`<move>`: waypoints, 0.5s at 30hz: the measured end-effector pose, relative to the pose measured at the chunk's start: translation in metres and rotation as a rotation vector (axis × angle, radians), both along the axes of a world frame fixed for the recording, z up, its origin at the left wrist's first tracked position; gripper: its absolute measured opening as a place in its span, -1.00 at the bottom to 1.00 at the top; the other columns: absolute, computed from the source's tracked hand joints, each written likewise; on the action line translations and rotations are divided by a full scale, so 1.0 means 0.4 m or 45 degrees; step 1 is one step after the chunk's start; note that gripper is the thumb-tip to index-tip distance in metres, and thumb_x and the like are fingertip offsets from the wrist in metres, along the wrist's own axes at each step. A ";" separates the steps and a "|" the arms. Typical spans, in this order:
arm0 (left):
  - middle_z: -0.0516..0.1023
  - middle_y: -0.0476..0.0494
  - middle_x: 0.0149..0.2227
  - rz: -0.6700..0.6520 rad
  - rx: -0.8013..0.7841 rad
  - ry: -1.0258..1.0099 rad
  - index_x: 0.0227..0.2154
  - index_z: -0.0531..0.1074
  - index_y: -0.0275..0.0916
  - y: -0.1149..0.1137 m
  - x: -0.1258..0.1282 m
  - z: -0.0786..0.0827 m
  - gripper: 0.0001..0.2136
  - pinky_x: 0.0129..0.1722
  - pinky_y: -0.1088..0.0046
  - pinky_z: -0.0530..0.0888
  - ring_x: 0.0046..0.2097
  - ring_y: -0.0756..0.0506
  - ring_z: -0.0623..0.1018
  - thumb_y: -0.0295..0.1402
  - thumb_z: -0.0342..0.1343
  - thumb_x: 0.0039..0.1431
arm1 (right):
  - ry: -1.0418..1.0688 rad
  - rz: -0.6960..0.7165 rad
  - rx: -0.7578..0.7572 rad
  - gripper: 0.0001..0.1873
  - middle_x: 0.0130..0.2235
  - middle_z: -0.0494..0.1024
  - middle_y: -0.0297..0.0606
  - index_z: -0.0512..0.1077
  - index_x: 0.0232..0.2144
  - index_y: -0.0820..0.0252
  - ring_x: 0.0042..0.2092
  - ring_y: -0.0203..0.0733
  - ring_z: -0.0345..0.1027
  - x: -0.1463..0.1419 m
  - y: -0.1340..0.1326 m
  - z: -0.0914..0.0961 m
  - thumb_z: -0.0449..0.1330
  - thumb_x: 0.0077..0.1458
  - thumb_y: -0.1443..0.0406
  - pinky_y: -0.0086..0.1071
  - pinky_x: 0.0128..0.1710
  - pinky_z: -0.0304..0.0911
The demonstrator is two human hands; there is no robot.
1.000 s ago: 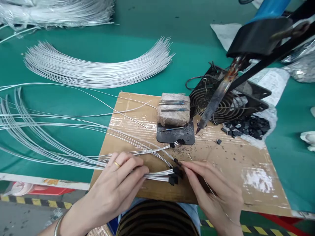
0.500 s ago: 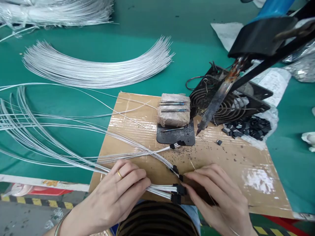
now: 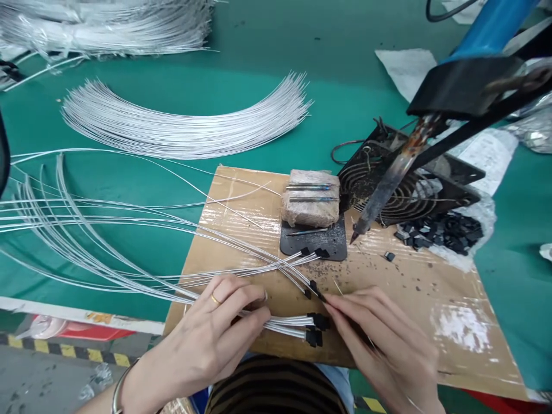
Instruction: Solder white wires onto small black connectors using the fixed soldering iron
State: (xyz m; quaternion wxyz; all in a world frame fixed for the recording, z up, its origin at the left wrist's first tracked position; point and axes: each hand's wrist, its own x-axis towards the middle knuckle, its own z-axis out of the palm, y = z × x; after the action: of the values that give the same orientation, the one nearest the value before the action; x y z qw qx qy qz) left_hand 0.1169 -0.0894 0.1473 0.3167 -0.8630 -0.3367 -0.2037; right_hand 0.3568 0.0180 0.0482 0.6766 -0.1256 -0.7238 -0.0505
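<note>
White wires [image 3: 288, 320] sweep from the left over the green table [image 3: 336, 75] onto a cardboard sheet [image 3: 409, 339], their ends lying toward its near side. Beyond these ends, a soldering iron [image 3: 386, 184] slants down before a black fan [image 3: 407, 202], its tip pointing toward the cardboard. The left hand [image 3: 215, 330] is closed around one bundle of the wires, fingers curled over it. The right hand [image 3: 388, 333] has thumb and forefinger pinched together at a black connector [image 3: 320, 294] on the neighbouring bundle; a thin strand [image 3: 338, 287] passes through its grip.

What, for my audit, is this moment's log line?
left hand: holding thin white wires; right hand: fingertips at small black connector; beneath: brown cardboard
</note>
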 end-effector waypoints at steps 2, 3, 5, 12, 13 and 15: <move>0.46 -0.30 0.10 0.041 0.010 -0.030 -0.09 0.52 -0.35 0.000 -0.001 -0.002 -0.78 0.14 0.20 0.38 0.13 -0.19 0.40 -0.67 0.18 0.25 | -0.002 0.020 -0.001 -0.56 -0.17 0.57 -0.14 0.53 -0.02 0.35 -0.16 -0.23 0.38 -0.001 0.003 -0.004 0.34 0.07 0.68 -0.24 -0.17 0.36; 0.42 -0.32 0.15 0.060 0.015 -0.041 -0.08 0.52 -0.34 -0.001 -0.001 -0.002 -0.78 0.18 0.18 0.36 0.18 -0.21 0.39 -0.65 0.20 0.25 | -0.005 0.028 -0.004 -0.56 -0.17 0.57 -0.14 0.52 -0.01 0.35 -0.15 -0.23 0.38 -0.001 0.004 -0.005 0.34 0.07 0.68 -0.24 -0.16 0.36; 0.36 -0.35 0.22 0.112 0.059 -0.039 0.02 0.50 -0.35 -0.001 0.000 0.002 -0.71 0.22 0.19 0.33 0.22 -0.22 0.38 -0.60 0.24 0.25 | -0.009 0.029 -0.008 -0.56 -0.16 0.56 -0.13 0.53 -0.01 0.36 -0.15 -0.23 0.37 -0.001 0.005 -0.008 0.34 0.08 0.68 -0.25 -0.16 0.36; 0.14 -0.39 0.45 0.322 0.104 0.129 0.44 0.13 -0.47 0.009 0.015 0.040 -0.27 0.50 -0.03 0.01 0.50 -0.33 0.08 -0.32 0.24 0.30 | 0.083 -0.003 -0.070 -0.62 -0.12 0.56 -0.14 0.53 0.01 0.37 -0.06 -0.26 0.39 0.013 -0.006 0.012 0.30 0.16 0.63 -0.30 -0.04 0.35; 0.17 -0.36 0.44 0.329 0.088 0.142 0.44 0.11 -0.47 0.011 0.015 0.043 -0.26 0.51 -0.05 -0.02 0.49 -0.31 0.10 -0.29 0.23 0.30 | 0.102 -0.032 -0.095 -0.63 -0.05 0.55 -0.10 0.52 0.07 0.38 0.00 -0.24 0.40 0.015 -0.007 0.018 0.26 0.22 0.59 -0.31 0.03 0.34; 0.26 -0.32 0.40 0.314 0.056 0.135 0.43 0.14 -0.45 0.013 0.012 0.042 -0.27 0.52 -0.06 -0.02 0.46 -0.26 0.18 -0.29 0.23 0.31 | 0.073 -0.096 -0.138 -0.56 0.15 0.48 -0.02 0.43 0.23 0.45 0.20 -0.18 0.34 0.015 -0.008 0.028 0.17 0.34 0.52 -0.32 0.23 0.27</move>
State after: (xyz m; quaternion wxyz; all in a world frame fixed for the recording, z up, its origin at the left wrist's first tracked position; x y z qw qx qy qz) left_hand 0.1218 -0.0842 0.1639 0.3754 -0.8176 -0.4184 -0.1247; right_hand 0.3630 0.0149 0.0593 0.6870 -0.1905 -0.7005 -0.0329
